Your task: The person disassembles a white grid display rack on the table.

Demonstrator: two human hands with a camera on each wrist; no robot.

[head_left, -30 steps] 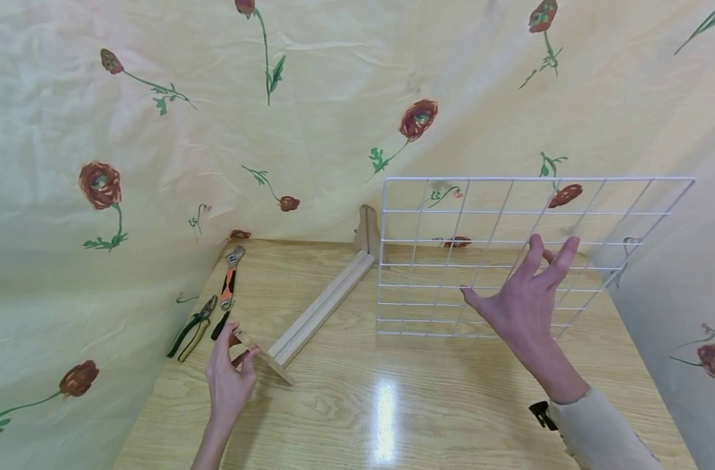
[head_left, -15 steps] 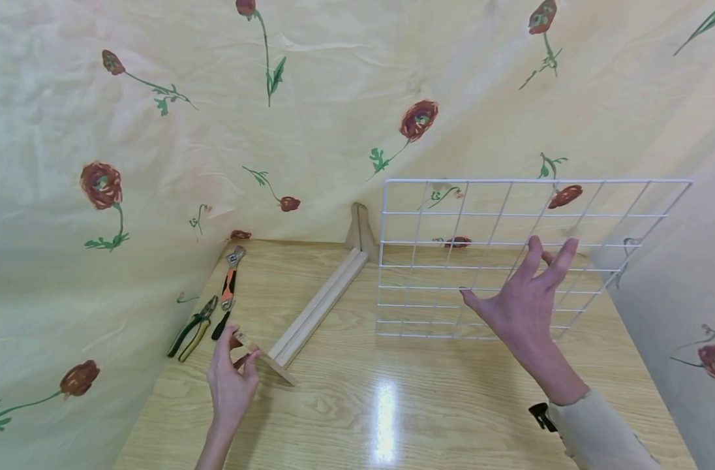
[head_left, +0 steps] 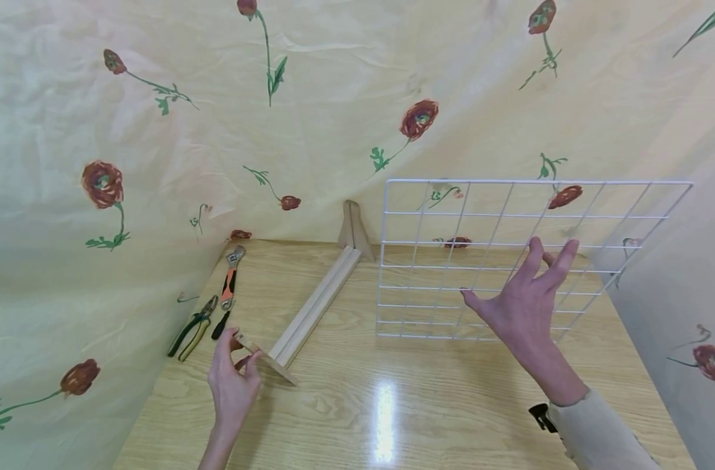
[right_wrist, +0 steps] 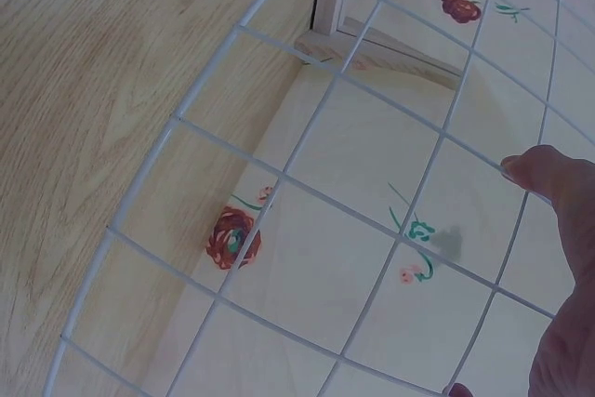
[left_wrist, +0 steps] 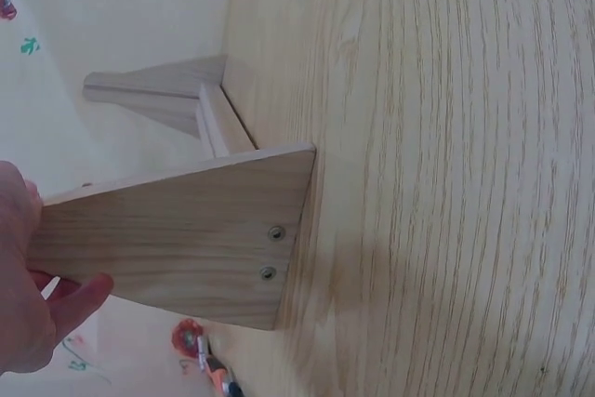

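Note:
A wooden stand has a long grooved rail [head_left: 319, 307] joining two tapered end boards. My left hand [head_left: 233, 388] pinches the narrow upper part of the near end board [left_wrist: 177, 239], fingers and thumb on opposite faces. Two metal screw heads [left_wrist: 276, 232] show low on that board. Against the wall cloth's foot stands the far end board [head_left: 355, 232]. On the right, my right hand [head_left: 528, 307] holds a white wire grid panel [head_left: 539, 181] upright and leaning, fingers spread across several squares. In the right wrist view the thumb [right_wrist: 535, 169] lies on a wire.
An adjustable wrench [head_left: 231, 274] with orange-black handle, pliers [head_left: 196, 326] and a black-handled tool [head_left: 221, 324] lie left of the stand. Flower-patterned cloth [head_left: 328, 117] covers the wall behind and both sides of the wood-grain table [head_left: 334, 418].
The stand's far end has swung left, away from the grid panel, while its near end stays in my left hand. The right hand and grid have hardly moved.

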